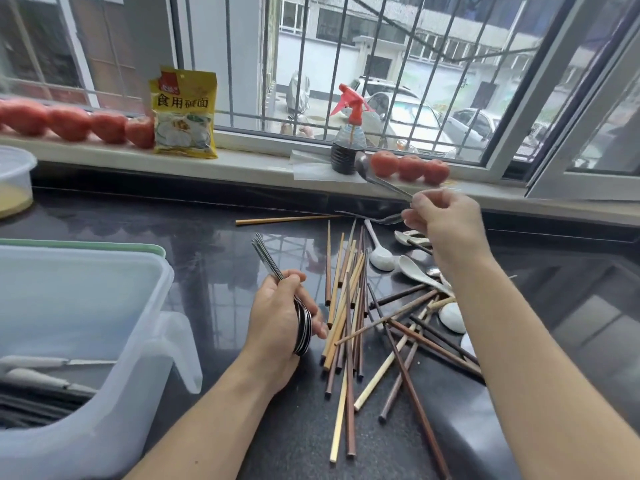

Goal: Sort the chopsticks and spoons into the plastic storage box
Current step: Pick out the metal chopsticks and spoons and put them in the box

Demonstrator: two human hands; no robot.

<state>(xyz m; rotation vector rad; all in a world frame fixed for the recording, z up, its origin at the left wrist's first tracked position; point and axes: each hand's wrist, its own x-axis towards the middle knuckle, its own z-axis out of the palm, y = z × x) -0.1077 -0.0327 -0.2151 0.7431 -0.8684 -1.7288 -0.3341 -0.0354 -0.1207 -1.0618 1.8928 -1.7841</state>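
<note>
My left hand (277, 323) grips a stack of metal spoons (302, 327), handles pointing up and left, just left of the pile. My right hand (440, 220) is raised near the windowsill and pinches a metal spoon (367, 169) by its handle, bowl up and left. A second metal spoon (377, 218) lies by its fingers; whether it is held I cannot tell. Wooden chopsticks (349, 306), light and dark, lie scattered on the black counter (214, 271). White ceramic spoons (381, 258) lie among them on the right. The plastic storage box (138, 327) stands at the left, with utensils inside.
On the windowsill stand a yellow packet (185, 112), a spray bottle (346, 147) and rows of tomatoes (408, 166). A lidded plastic tub (14, 178) sits at the far left. The box's lid flap (180, 344) hangs toward my left hand.
</note>
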